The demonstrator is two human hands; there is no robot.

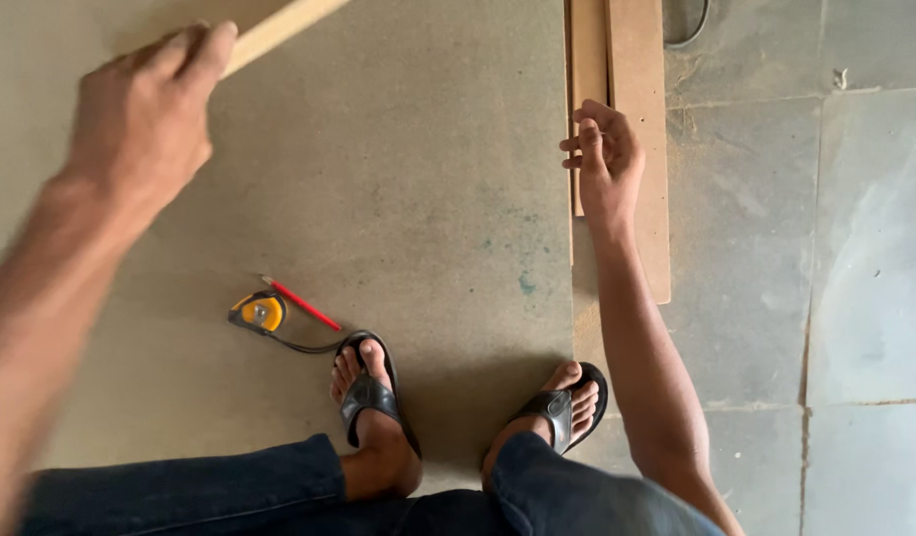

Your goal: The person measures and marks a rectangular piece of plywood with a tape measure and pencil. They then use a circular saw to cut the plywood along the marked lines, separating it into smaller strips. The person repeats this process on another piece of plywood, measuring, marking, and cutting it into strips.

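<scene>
At the upper left of the frame, the left hand (145, 119) has its grip closed around the end of a pale wooden strip (279, 28) that slants up toward the top edge. At upper right, the right hand (605, 159) rests with fingers loosely curled, holding nothing, on narrow boards (637, 60) beside the large board (408, 179). A yellow tape measure (260, 312) and a red pencil (301, 304) lie lower left, near the sandalled feet (374, 392).

The left hand (140, 119) is blurring, its grip unclear. The wooden strip (279, 28) is running past the top edge.
</scene>
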